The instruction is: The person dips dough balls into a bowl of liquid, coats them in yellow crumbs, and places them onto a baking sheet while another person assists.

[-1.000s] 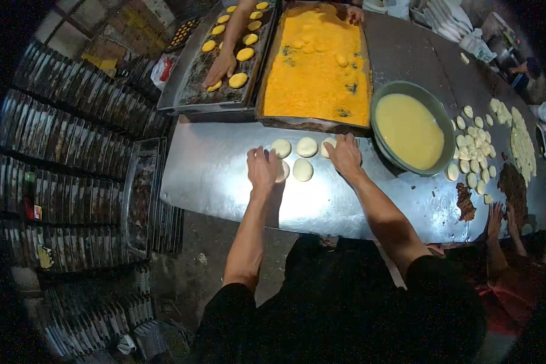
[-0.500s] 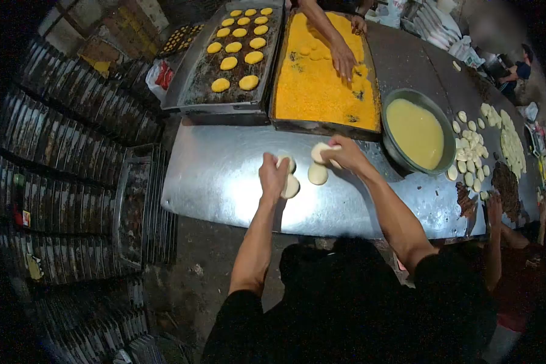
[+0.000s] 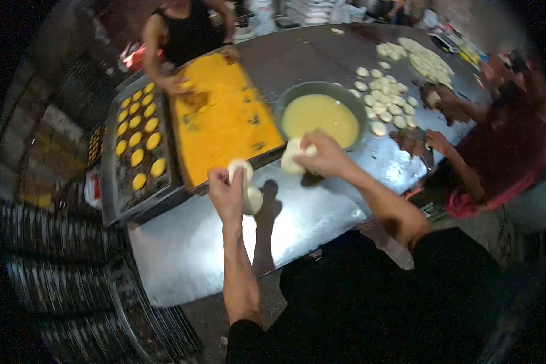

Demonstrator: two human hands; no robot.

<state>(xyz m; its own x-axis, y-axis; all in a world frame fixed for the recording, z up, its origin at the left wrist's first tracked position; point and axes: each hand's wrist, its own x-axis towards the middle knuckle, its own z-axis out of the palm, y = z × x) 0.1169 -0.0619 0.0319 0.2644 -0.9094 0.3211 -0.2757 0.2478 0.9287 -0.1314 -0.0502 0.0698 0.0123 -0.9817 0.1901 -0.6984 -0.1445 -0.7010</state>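
Note:
My left hand [image 3: 226,195] is raised over the metal table, fingers closed on pale dough rounds [image 3: 253,201]; one shows at the fingertips and another hangs below. Close to the bowl's near rim, my right hand [image 3: 326,156] pinches more pale dough pieces [image 3: 292,159], blurred by motion. The grey bowl [image 3: 363,124] holds a pale yellow liquid [image 3: 321,118]. Left of it lies a tray of orange-yellow crumbs [image 3: 218,115], just beyond my left hand.
A baking tray [image 3: 124,197] with yellow-coated rounds stands at left. A co-worker's hand [image 3: 177,86] touches the crumbs. Several dough balls [image 3: 385,97] lie right of the bowl, near another person in dark red [image 3: 503,127]. Racked trays [image 3: 54,273] fill the lower left.
My view has swung to the right. Both hands have lifted the dough rounds off the metal surface, and my right hand has come close to the bowl. The co-worker's hand has shifted over the crumbs.

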